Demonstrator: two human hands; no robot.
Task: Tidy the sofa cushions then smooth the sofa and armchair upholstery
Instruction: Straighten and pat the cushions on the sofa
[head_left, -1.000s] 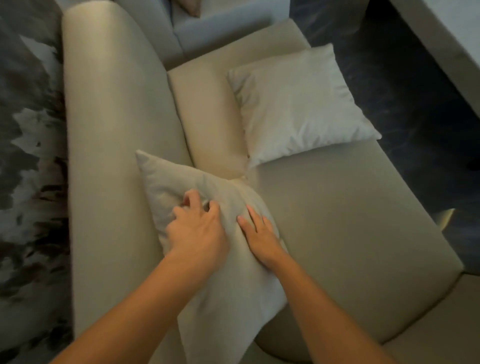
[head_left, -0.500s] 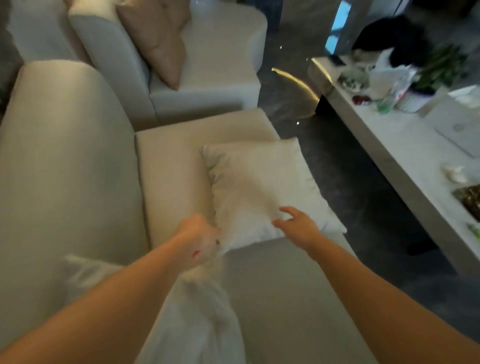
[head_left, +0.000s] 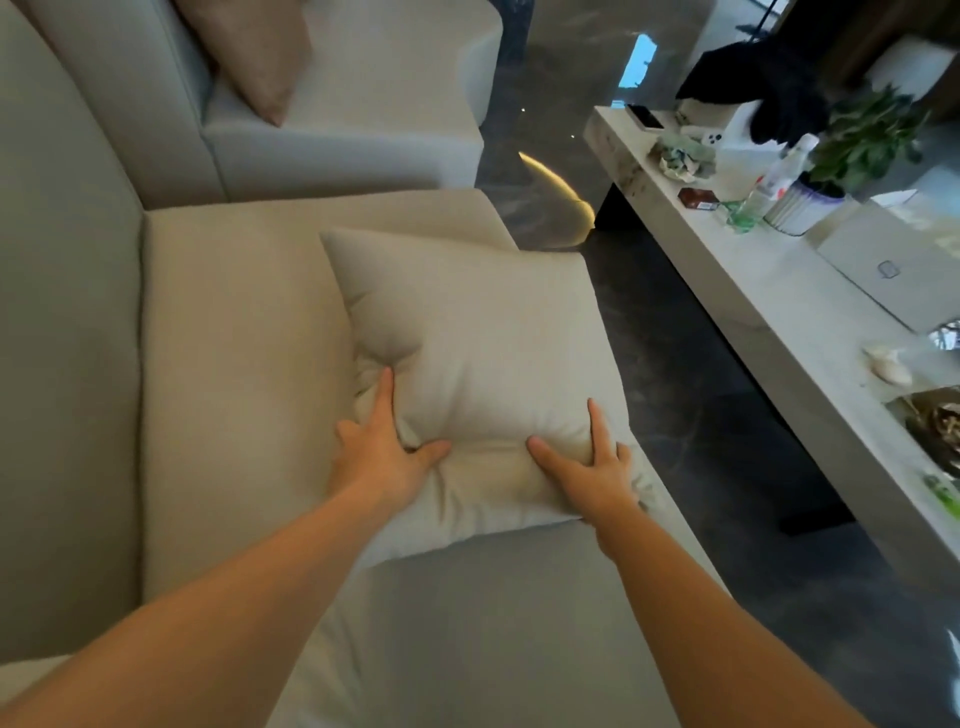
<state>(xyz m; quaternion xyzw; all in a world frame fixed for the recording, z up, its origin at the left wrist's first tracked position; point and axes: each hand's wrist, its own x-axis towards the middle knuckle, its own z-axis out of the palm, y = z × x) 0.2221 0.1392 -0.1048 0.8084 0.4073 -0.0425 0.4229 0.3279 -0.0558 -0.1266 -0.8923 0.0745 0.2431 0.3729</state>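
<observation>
A beige square cushion (head_left: 467, 338) lies flat on the beige sofa seat (head_left: 234, 338). My left hand (head_left: 382, 457) grips its near left edge, thumb on top, bunching the fabric. My right hand (head_left: 589, 470) grips the near right corner the same way. The sofa backrest (head_left: 62, 338) rises on the left. A grey armchair (head_left: 353, 104) stands beyond the sofa with a tan cushion (head_left: 249, 47) leaning against its back.
A long pale coffee table (head_left: 753, 291) runs along the right, carrying a potted plant (head_left: 852, 145), bottle, laptop (head_left: 893, 270) and small items. Dark glossy floor (head_left: 675, 364) separates it from the sofa.
My hands left the nearer cushion by the backrest, reached forward and took hold of the farther cushion's near edge. My view lifted toward the armchair and table.
</observation>
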